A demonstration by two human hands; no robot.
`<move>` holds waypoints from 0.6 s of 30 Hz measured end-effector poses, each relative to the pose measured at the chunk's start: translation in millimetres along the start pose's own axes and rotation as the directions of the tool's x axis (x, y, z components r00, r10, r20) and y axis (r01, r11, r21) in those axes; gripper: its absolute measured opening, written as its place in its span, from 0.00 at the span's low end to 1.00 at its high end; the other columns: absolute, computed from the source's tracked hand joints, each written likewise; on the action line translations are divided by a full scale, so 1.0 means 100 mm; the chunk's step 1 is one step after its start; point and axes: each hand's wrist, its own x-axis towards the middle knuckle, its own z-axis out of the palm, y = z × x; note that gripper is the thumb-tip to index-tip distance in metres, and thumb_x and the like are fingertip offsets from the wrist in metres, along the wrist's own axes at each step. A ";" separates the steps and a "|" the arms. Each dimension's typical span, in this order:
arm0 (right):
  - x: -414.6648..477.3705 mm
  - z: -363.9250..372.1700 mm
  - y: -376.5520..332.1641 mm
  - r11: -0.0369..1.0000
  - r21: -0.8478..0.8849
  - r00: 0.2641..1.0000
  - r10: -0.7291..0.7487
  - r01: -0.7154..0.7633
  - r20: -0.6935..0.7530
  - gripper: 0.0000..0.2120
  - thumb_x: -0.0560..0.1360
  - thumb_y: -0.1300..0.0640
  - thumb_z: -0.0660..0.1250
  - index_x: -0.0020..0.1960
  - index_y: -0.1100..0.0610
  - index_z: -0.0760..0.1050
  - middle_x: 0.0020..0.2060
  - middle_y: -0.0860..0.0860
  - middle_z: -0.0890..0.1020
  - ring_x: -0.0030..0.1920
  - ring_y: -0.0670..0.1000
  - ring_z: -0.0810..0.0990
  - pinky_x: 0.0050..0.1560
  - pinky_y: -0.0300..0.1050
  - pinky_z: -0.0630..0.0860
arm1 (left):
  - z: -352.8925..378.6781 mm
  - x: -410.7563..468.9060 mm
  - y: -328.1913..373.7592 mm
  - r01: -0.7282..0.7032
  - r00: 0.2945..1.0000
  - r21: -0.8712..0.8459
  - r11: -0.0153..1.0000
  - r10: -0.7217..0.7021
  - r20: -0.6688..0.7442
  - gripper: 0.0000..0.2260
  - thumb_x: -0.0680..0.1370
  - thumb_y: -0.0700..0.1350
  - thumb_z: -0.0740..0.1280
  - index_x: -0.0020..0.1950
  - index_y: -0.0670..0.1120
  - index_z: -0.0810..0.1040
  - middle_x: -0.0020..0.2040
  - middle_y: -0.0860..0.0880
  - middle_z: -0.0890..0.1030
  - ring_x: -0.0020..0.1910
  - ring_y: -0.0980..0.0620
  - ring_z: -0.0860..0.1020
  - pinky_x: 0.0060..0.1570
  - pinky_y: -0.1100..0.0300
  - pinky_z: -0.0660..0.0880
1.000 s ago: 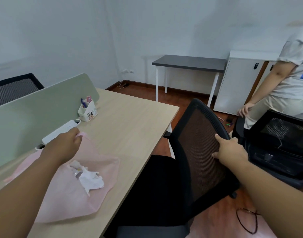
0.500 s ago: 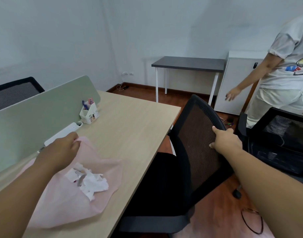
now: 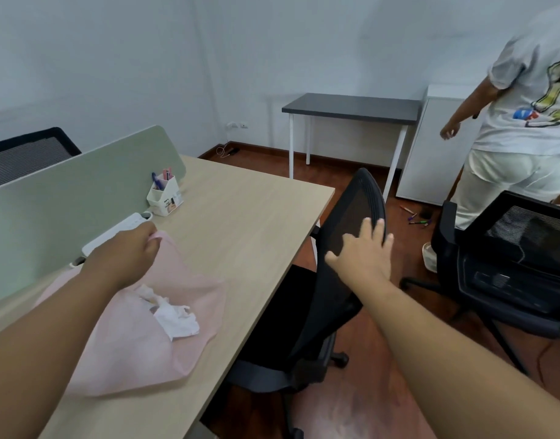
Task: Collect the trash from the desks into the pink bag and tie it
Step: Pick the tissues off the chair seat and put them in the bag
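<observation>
A pink bag (image 3: pixel 139 340) lies flat on the light wooden desk (image 3: pixel 240 223). Crumpled white tissue (image 3: pixel 174 318) rests on the bag near its middle. My left hand (image 3: pixel 126 255) pinches the bag's far edge. My right hand (image 3: pixel 364 251) has its fingers spread flat against the mesh back of a black office chair (image 3: pixel 345 280) beside the desk; it grips nothing.
A white pen holder (image 3: pixel 164 198) and a white power strip (image 3: pixel 114 232) sit by the green divider (image 3: pixel 66 185). A second black chair (image 3: pixel 510 267) stands at the right. Another person (image 3: pixel 519 122) stands by a white cabinet (image 3: pixel 431 153). Pens (image 3: pixel 415 217) lie on the floor near a grey table (image 3: pixel 351 107).
The black chair has turned and moved closer to the desk under my right hand, whose fingers have spread. The other person stood up and stepped away. My left hand stays on the bag.
</observation>
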 end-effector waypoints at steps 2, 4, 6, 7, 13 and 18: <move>-0.05 0.01 -0.15 0.990 0.007 0.990 -0.140 0.140 -0.013 0.25 0.77 0.37 0.57 0.64 0.51 0.78 0.78 0.56 0.58 0.79 0.59 0.45 0.76 0.62 0.43 | 0.00 0.00 0.01 0.006 1.000 0.017 1.000 -0.005 -0.006 0.11 0.82 0.49 0.55 0.42 0.47 0.65 0.37 0.45 0.74 0.38 0.41 0.72 0.35 0.53 0.66; -0.10 0.04 -0.32 0.974 0.063 0.976 -0.216 0.216 -0.002 0.23 0.78 0.39 0.56 0.53 0.53 0.82 0.69 0.56 0.73 0.78 0.57 0.56 0.76 0.59 0.49 | -0.02 0.00 0.00 0.029 0.999 0.034 0.999 -0.028 -0.017 0.10 0.82 0.49 0.55 0.43 0.47 0.65 0.39 0.45 0.74 0.39 0.40 0.73 0.37 0.52 0.68; -0.16 0.00 -0.45 0.963 0.163 0.977 -0.215 0.214 -0.010 0.23 0.78 0.41 0.56 0.35 0.56 0.76 0.41 0.54 0.82 0.56 0.58 0.79 0.62 0.53 0.73 | -0.06 0.00 -0.01 0.052 0.998 0.043 0.998 -0.050 -0.049 0.09 0.82 0.49 0.55 0.46 0.47 0.67 0.41 0.44 0.74 0.41 0.40 0.73 0.39 0.51 0.70; -0.19 -0.02 -0.52 0.954 0.219 0.978 -0.206 0.206 -0.022 0.23 0.78 0.42 0.56 0.31 0.56 0.69 0.29 0.51 0.76 0.37 0.57 0.78 0.44 0.48 0.76 | -0.08 -0.01 -0.03 0.067 0.996 0.046 0.997 -0.064 -0.063 0.08 0.82 0.49 0.54 0.47 0.47 0.67 0.43 0.43 0.75 0.41 0.40 0.73 0.40 0.51 0.70; -0.23 0.03 -0.92 0.882 0.236 0.904 -0.427 0.408 0.034 0.22 0.77 0.43 0.55 0.30 0.54 0.60 0.24 0.49 0.62 0.23 0.53 0.59 0.26 0.41 0.58 | -0.18 -0.06 -0.22 0.111 0.990 0.056 0.992 -0.105 -0.094 0.10 0.82 0.50 0.54 0.52 0.45 0.70 0.49 0.37 0.79 0.45 0.37 0.76 0.42 0.50 0.71; -0.02 0.01 -0.91 0.900 0.153 0.890 -0.429 0.408 0.152 0.20 0.77 0.42 0.58 0.32 0.54 0.64 0.26 0.49 0.68 0.25 0.53 0.65 0.28 0.41 0.62 | -0.20 -0.10 -0.32 0.120 0.987 0.045 0.992 -0.114 -0.115 0.11 0.82 0.50 0.54 0.53 0.45 0.70 0.50 0.37 0.80 0.46 0.37 0.77 0.39 0.51 0.68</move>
